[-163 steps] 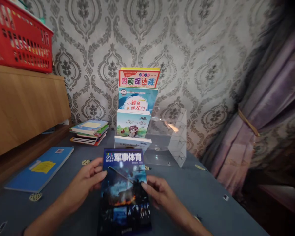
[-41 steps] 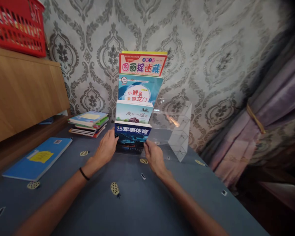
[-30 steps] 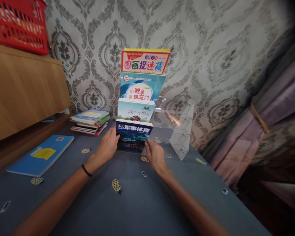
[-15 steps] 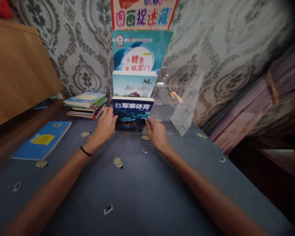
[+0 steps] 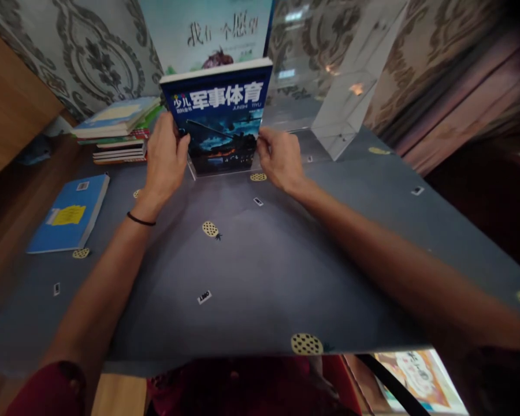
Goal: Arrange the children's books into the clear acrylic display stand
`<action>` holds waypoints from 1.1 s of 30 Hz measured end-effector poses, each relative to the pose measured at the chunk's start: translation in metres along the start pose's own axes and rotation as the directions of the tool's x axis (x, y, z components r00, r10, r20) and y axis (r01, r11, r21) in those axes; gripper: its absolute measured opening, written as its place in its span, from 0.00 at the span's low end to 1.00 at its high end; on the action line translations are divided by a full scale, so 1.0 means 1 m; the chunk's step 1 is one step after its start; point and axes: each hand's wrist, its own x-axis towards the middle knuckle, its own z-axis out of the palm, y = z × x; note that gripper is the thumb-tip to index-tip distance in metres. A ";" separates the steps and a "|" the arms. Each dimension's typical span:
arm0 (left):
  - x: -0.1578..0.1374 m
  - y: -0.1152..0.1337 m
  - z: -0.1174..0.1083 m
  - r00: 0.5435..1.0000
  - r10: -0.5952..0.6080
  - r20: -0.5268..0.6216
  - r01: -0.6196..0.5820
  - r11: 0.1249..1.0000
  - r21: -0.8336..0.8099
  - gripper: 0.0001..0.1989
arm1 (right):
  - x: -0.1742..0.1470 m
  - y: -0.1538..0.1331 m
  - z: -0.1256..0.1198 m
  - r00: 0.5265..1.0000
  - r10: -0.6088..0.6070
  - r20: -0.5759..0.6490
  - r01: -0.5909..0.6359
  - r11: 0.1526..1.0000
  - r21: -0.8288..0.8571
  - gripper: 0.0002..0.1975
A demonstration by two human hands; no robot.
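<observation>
A dark blue book point(image 5: 225, 124) with white Chinese lettering and a night scene on its cover stands upright in the lowest front tier of a clear acrylic book rack point(image 5: 335, 136). My left hand point(image 5: 167, 153) grips the book's left edge, its fingers partly hidden behind it. At the lower right edge, my right hand point(image 5: 279, 156) pinches the book between thumb and fingers. Right behind stands a pale green book point(image 5: 216, 34), its lower part covered by the dark blue one. The rack's right half holds no books.
A stack of books point(image 5: 119, 127) lies at the back left. Nearer, a blue book point(image 5: 69, 214) lies flat on the grey patterned tablecloth point(image 5: 242, 271). A wooden cabinet point(image 5: 13, 98) borders the left, and a pink curtain point(image 5: 455, 110) hangs at right. Below the table edge shows a colourful book point(image 5: 420, 375).
My view has moved closer and tipped downward, so the upper books have left the picture. Both hands stay at the sides of the dark blue book, which now looks slightly tilted.
</observation>
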 end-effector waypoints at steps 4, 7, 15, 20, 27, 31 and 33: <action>0.002 0.000 -0.002 0.999 -0.014 0.049 0.014 1.000 0.013 0.08 | 0.001 0.002 0.000 0.999 0.013 0.036 -0.013 1.000 0.005 0.13; 0.002 -0.002 -0.001 0.999 0.001 0.048 -0.003 1.000 0.024 0.07 | 0.001 0.000 0.000 1.000 -0.008 0.011 0.007 0.999 0.039 0.12; -0.003 -0.005 0.001 0.998 0.068 -0.007 -0.068 0.998 0.005 0.07 | -0.001 -0.010 -0.006 1.000 0.016 0.006 -0.016 0.999 0.038 0.10; -0.006 -0.003 0.001 0.995 0.093 -0.020 -0.092 0.993 0.069 0.05 | -0.001 -0.011 -0.007 1.000 -0.004 -0.029 0.006 0.998 0.069 0.12; -0.007 0.003 0.001 0.996 0.071 -0.051 -0.066 0.993 0.093 0.03 | 0.000 -0.012 -0.011 1.000 -0.011 -0.022 0.013 0.994 0.105 0.14; -0.007 0.006 0.000 0.998 0.044 -0.041 -0.040 0.994 0.101 0.03 | 0.001 -0.013 -0.013 1.000 -0.002 -0.013 0.003 0.994 0.108 0.14; -0.008 0.006 0.000 0.999 0.031 -0.035 -0.027 0.994 0.102 0.04 | 0.000 -0.013 -0.014 1.000 -0.005 -0.007 0.006 0.994 0.105 0.14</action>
